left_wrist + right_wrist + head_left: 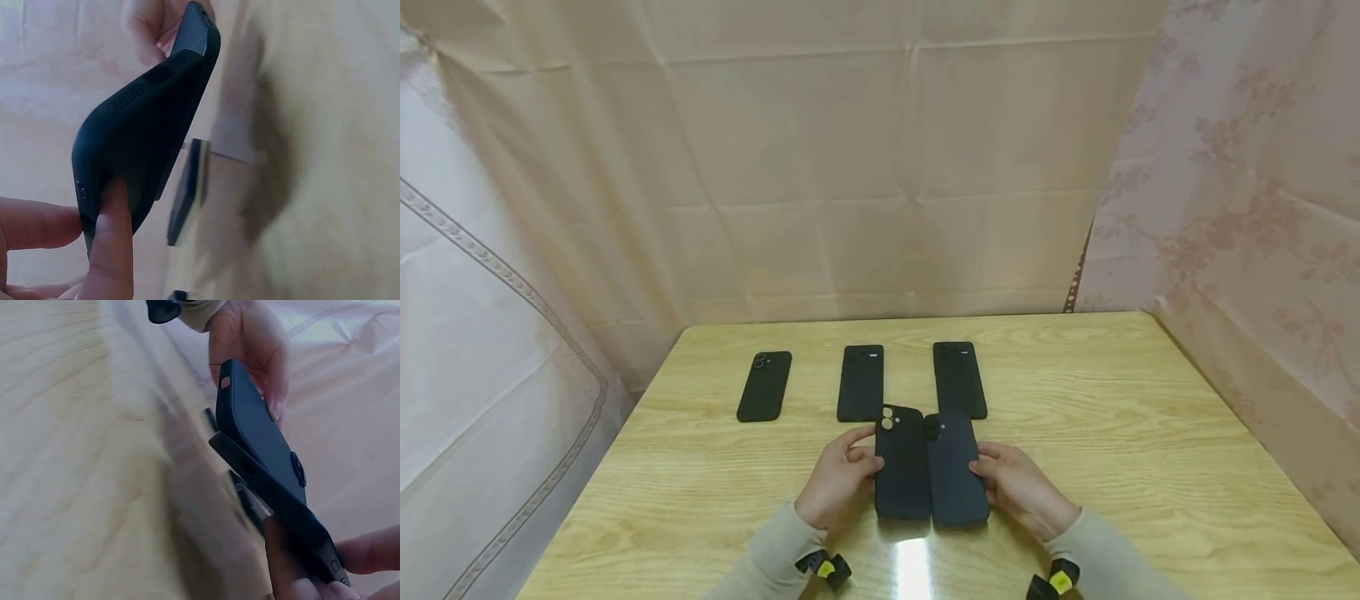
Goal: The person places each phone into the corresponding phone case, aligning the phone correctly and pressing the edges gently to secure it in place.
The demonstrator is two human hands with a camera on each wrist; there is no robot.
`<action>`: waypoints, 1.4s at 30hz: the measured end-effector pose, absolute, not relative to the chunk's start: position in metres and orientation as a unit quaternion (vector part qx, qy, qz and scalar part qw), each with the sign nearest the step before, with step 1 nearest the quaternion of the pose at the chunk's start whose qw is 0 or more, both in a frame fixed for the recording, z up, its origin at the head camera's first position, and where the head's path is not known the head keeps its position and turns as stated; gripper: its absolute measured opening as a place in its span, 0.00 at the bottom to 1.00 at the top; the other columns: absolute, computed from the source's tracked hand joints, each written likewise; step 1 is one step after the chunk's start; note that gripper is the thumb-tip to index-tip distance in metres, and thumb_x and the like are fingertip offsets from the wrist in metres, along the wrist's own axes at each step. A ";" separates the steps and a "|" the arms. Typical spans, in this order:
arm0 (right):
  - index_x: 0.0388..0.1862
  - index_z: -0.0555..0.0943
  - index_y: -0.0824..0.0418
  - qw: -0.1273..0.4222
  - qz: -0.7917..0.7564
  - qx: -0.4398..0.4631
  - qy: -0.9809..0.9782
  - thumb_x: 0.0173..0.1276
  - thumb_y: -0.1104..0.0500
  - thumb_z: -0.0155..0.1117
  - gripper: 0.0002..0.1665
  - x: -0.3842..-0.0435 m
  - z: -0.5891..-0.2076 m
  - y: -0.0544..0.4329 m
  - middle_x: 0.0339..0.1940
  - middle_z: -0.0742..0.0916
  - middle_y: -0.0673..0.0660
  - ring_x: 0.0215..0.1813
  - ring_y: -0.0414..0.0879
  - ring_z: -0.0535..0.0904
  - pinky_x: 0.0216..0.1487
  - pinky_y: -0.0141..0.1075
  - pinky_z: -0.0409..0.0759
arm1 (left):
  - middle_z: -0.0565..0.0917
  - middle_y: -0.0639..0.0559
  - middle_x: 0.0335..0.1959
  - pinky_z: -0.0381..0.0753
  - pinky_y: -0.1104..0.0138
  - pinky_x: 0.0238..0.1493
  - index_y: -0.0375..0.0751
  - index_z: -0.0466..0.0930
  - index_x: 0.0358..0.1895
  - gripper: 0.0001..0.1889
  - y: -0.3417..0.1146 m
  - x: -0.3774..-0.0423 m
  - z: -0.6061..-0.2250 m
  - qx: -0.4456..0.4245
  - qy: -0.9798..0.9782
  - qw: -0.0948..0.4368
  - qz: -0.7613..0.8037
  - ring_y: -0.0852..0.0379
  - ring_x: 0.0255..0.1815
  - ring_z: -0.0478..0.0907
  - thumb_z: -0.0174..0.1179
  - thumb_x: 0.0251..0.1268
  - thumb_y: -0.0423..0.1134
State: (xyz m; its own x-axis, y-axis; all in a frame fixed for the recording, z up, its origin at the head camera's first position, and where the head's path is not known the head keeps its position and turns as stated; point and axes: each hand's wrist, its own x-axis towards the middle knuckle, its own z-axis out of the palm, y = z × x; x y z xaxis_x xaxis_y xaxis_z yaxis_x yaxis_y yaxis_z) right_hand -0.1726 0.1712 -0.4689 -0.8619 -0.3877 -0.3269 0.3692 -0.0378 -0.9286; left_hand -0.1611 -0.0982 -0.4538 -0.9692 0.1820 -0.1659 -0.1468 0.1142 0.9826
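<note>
My left hand (842,475) pinches the left edge of a black phone case (902,467), held upright with its camera cutouts at upper left. In the left wrist view the case (119,137) looks hollow, and one fingertip reaches inside it. A dark blue phone (957,471), with a dark camera patch at its upper left, is gripped at its right edge by my right hand (1022,483). In the right wrist view, port holes line the near end of this phone (269,487); whether it wears a cover I cannot tell. Case and phone stand side by side, their inner edges meeting.
Behind the hands, three dark phone-shaped pieces lie on the wooden table (647,467): one with round lenses (765,386) at left, a middle one (861,383) and a right one (960,379). Cloth curtains (880,167) hang behind and at both sides.
</note>
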 end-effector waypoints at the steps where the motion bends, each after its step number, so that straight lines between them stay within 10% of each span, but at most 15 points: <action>1: 0.73 0.55 0.78 0.261 -0.723 -0.009 0.639 0.75 0.66 0.45 0.31 -0.174 -0.467 0.171 0.62 0.80 0.67 0.55 0.45 0.83 0.55 0.41 0.84 | 0.85 0.35 0.48 0.86 0.61 0.43 0.29 0.60 0.71 0.30 -0.098 -0.161 -0.451 0.014 0.739 0.119 0.663 0.57 0.42 0.84 0.55 0.66 0.28; 10: 0.74 0.57 0.73 0.207 -0.743 -0.002 0.636 0.77 0.64 0.44 0.30 -0.180 -0.449 0.166 0.63 0.79 0.62 0.54 0.41 0.80 0.53 0.32 0.81 | 0.85 0.44 0.44 0.85 0.60 0.47 0.32 0.61 0.72 0.29 -0.100 -0.167 -0.432 0.009 0.733 0.091 0.674 0.59 0.43 0.81 0.55 0.70 0.31; 16: 0.78 0.53 0.66 0.188 -0.750 0.007 0.635 0.79 0.60 0.41 0.31 -0.185 -0.437 0.159 0.76 0.63 0.67 0.73 0.54 0.66 0.66 0.38 0.75 | 0.83 0.54 0.38 0.85 0.63 0.47 0.37 0.64 0.72 0.28 -0.100 -0.175 -0.423 0.000 0.711 0.060 0.701 0.60 0.40 0.79 0.56 0.69 0.31; 28: 0.81 0.41 0.57 0.189 -0.826 0.007 0.530 0.81 0.60 0.37 0.34 -0.196 -0.409 0.146 0.82 0.51 0.57 0.80 0.48 0.49 0.61 0.28 0.77 | 0.84 0.39 0.51 0.86 0.63 0.47 0.40 0.67 0.70 0.26 -0.099 -0.181 -0.400 0.015 0.683 0.015 0.730 0.57 0.43 0.85 0.56 0.69 0.30; 42: 0.79 0.50 0.58 0.196 -0.864 -0.047 0.461 0.82 0.60 0.36 0.29 -0.195 -0.387 0.129 0.59 0.79 0.48 0.54 0.35 0.81 0.55 0.30 0.82 | 0.84 0.40 0.52 0.86 0.65 0.42 0.41 0.72 0.67 0.24 -0.087 -0.183 -0.379 0.027 0.641 -0.004 0.767 0.58 0.41 0.86 0.58 0.68 0.29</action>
State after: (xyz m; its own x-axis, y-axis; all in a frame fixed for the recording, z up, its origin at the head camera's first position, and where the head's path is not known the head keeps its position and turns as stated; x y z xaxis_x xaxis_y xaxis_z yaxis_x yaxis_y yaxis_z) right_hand -0.1949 0.1292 -0.3867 -0.9191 -0.3811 -0.0998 0.2950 -0.4979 -0.8155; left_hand -0.1834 -0.0868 -0.3786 -0.9985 0.0289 0.0463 0.0404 -0.1787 0.9831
